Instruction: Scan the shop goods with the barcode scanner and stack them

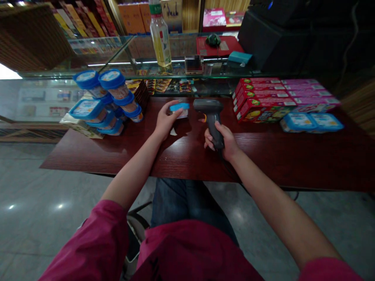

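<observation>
My left hand [166, 119] grips a small clear tub with a blue lid [179, 110], held at the middle of the dark red-brown table. In my right hand [223, 140] is a dark grey barcode scanner [213, 117], fingers wrapped round its handle. The scanner's head is level with the tub and a short way to its right, not touching it. A small pale scrap [173, 132] lies under my left hand. Stacked at the left are several blue-lidded tubs [89, 109]. Two more blue-lidded tubs [312, 121] sit side by side at the right.
Red boxes [263, 103] and pink boxes [310, 93] stand in rows at the right of the table [123, 154]. Behind runs a glass counter [129, 58] bearing a bottle [160, 39] and a red mat [202, 45]. A dark machine [269, 43] stands at the back right.
</observation>
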`<control>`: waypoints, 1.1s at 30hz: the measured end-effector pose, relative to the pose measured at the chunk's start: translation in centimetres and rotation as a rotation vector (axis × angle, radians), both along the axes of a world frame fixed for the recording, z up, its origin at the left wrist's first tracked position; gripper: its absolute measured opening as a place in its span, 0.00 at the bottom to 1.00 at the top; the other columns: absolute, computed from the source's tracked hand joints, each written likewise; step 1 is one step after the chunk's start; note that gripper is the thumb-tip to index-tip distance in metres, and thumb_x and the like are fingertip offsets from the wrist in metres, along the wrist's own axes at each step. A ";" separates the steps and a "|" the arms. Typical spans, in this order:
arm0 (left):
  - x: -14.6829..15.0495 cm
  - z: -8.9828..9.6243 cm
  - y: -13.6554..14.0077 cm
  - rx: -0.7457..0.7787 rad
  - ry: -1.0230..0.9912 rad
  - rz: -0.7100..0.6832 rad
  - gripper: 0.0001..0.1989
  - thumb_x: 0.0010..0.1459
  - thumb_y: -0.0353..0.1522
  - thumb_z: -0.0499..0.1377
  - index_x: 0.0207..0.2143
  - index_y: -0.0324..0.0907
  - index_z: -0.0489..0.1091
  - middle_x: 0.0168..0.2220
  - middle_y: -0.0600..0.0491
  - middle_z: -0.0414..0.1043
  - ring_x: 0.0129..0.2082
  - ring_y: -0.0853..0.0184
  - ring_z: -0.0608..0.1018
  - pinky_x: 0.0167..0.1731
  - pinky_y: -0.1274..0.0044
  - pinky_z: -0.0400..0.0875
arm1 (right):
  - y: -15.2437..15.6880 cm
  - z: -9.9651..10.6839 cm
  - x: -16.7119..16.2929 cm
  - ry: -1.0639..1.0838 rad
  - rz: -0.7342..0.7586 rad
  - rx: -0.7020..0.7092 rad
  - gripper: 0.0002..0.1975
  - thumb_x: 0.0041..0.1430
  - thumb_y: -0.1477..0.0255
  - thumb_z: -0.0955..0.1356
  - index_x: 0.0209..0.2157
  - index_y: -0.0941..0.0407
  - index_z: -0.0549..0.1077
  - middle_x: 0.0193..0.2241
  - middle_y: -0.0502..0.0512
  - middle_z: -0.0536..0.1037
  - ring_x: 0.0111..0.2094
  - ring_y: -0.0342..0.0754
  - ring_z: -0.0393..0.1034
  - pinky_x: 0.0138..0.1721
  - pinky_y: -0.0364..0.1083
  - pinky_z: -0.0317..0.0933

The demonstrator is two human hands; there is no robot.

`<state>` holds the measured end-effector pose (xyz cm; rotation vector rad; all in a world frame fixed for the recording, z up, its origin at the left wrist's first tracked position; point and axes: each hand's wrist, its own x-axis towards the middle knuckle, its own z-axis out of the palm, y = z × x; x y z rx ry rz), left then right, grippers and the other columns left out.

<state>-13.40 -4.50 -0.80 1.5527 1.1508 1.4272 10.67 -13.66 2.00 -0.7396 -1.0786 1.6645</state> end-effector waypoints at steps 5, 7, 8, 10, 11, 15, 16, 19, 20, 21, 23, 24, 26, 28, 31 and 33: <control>-1.0 -0.3 -1.2 0.303 0.626 0.026 0.35 0.58 0.46 0.75 0.64 0.48 0.73 0.69 0.41 0.68 0.71 0.48 0.69 0.73 0.55 0.63 | 0.3 -0.2 1.4 0.023 -0.119 0.015 0.29 0.57 0.47 0.76 0.49 0.54 0.76 0.20 0.40 0.68 0.15 0.40 0.60 0.25 0.45 0.71; -1.4 -0.4 -2.6 0.323 0.675 -0.092 0.39 0.62 0.44 0.73 0.71 0.48 0.67 0.74 0.39 0.63 0.74 0.48 0.67 0.73 0.55 0.63 | 0.1 -0.3 2.5 0.016 -0.165 0.026 0.29 0.57 0.47 0.76 0.50 0.53 0.76 0.20 0.40 0.68 0.15 0.40 0.61 0.25 0.46 0.72; -1.5 -0.4 -3.3 0.331 0.692 -0.155 0.40 0.64 0.43 0.71 0.73 0.48 0.63 0.76 0.38 0.59 0.76 0.48 0.65 0.73 0.55 0.63 | 0.0 -0.4 3.1 0.012 -0.186 0.030 0.29 0.56 0.48 0.77 0.50 0.54 0.76 0.20 0.40 0.69 0.15 0.41 0.61 0.26 0.46 0.72; -1.7 -0.3 -4.8 0.347 0.730 -0.254 0.37 0.68 0.39 0.66 0.76 0.49 0.60 0.79 0.38 0.52 0.78 0.49 0.62 0.74 0.55 0.62 | -0.6 -0.5 4.4 0.009 -0.221 0.034 0.30 0.56 0.48 0.77 0.51 0.54 0.76 0.19 0.40 0.69 0.15 0.41 0.62 0.25 0.46 0.72; -1.8 -0.1 -5.3 0.358 0.749 -0.280 0.34 0.70 0.37 0.64 0.75 0.49 0.61 0.80 0.39 0.51 0.78 0.50 0.62 0.74 0.55 0.63 | -1.1 -0.5 5.2 0.007 -0.236 0.037 0.30 0.56 0.48 0.77 0.51 0.54 0.76 0.20 0.40 0.69 0.15 0.41 0.62 0.25 0.46 0.72; -1.0 0.5 -5.4 0.440 0.797 -0.264 0.25 0.72 0.36 0.62 0.69 0.51 0.71 0.79 0.43 0.56 0.77 0.49 0.65 0.72 0.51 0.65 | -3.3 -0.2 8.3 -0.019 -0.295 0.063 0.30 0.56 0.48 0.77 0.52 0.54 0.77 0.20 0.41 0.69 0.15 0.41 0.62 0.24 0.45 0.71; -0.6 0.6 -5.0 0.458 0.798 -0.272 0.24 0.71 0.37 0.64 0.67 0.51 0.73 0.79 0.44 0.55 0.77 0.48 0.64 0.72 0.50 0.66 | -3.9 -0.1 9.1 -0.030 -0.315 0.070 0.30 0.55 0.48 0.77 0.51 0.54 0.77 0.20 0.41 0.69 0.15 0.41 0.62 0.24 0.46 0.71; 1.5 0.7 -3.8 0.466 0.770 -0.347 0.24 0.72 0.41 0.63 0.67 0.50 0.74 0.78 0.42 0.57 0.74 0.47 0.69 0.70 0.50 0.69 | -5.5 0.1 12.1 -0.066 -0.397 0.090 0.28 0.54 0.48 0.78 0.46 0.53 0.77 0.19 0.41 0.69 0.14 0.40 0.62 0.23 0.45 0.70; 2.5 0.7 -3.7 0.466 0.753 -0.371 0.24 0.72 0.42 0.63 0.67 0.50 0.74 0.77 0.42 0.60 0.72 0.48 0.72 0.69 0.51 0.70 | -5.9 0.1 13.2 -0.076 -0.433 0.096 0.27 0.53 0.47 0.78 0.45 0.52 0.77 0.19 0.41 0.69 0.14 0.40 0.62 0.23 0.45 0.69; 3.7 0.7 -3.7 0.473 0.736 -0.394 0.24 0.72 0.43 0.63 0.67 0.50 0.75 0.75 0.42 0.64 0.71 0.49 0.74 0.68 0.52 0.72 | -6.3 0.0 14.5 -0.083 -0.475 0.104 0.26 0.53 0.47 0.78 0.43 0.52 0.76 0.19 0.41 0.69 0.14 0.41 0.62 0.22 0.45 0.69; 6.7 1.0 -4.3 0.512 0.695 -0.440 0.22 0.72 0.44 0.63 0.65 0.50 0.76 0.71 0.43 0.70 0.69 0.51 0.76 0.68 0.53 0.73 | -6.7 -0.1 17.3 -0.083 -0.579 0.118 0.25 0.52 0.48 0.78 0.39 0.51 0.75 0.18 0.41 0.68 0.14 0.41 0.61 0.22 0.45 0.68; 8.5 1.2 -4.7 0.537 0.667 -0.459 0.22 0.72 0.44 0.64 0.64 0.51 0.77 0.70 0.43 0.72 0.69 0.52 0.76 0.67 0.54 0.74 | -6.9 -0.2 18.7 -0.071 -0.640 0.121 0.24 0.53 0.48 0.78 0.37 0.51 0.74 0.18 0.41 0.67 0.14 0.40 0.60 0.22 0.45 0.68; 12.8 1.9 -5.5 0.590 0.604 -0.479 0.22 0.71 0.41 0.65 0.65 0.51 0.76 0.70 0.43 0.72 0.68 0.53 0.77 0.66 0.56 0.75 | -7.1 -0.5 21.7 -0.019 -0.765 0.107 0.22 0.55 0.48 0.76 0.35 0.51 0.73 0.18 0.41 0.65 0.14 0.40 0.58 0.22 0.44 0.67; 17.7 2.8 -5.8 0.643 0.549 -0.469 0.23 0.71 0.39 0.66 0.66 0.51 0.75 0.70 0.43 0.71 0.68 0.54 0.77 0.66 0.56 0.75 | -7.2 -0.6 24.4 0.064 -0.877 0.071 0.20 0.59 0.49 0.74 0.37 0.51 0.73 0.18 0.40 0.64 0.15 0.39 0.57 0.23 0.42 0.66; 25.6 4.1 -5.2 0.707 0.527 -0.448 0.23 0.70 0.35 0.66 0.66 0.49 0.75 0.71 0.42 0.70 0.69 0.53 0.75 0.67 0.56 0.73 | -7.4 -0.9 27.3 0.202 -1.011 0.029 0.18 0.63 0.50 0.71 0.40 0.50 0.73 0.19 0.39 0.62 0.17 0.39 0.57 0.26 0.41 0.67; 30.6 4.7 -4.2 0.703 0.548 -0.430 0.23 0.71 0.34 0.66 0.66 0.47 0.75 0.70 0.40 0.71 0.68 0.52 0.75 0.67 0.56 0.73 | -7.4 -1.2 28.4 0.282 -1.077 0.015 0.18 0.64 0.50 0.72 0.40 0.50 0.72 0.19 0.38 0.62 0.17 0.38 0.57 0.28 0.40 0.68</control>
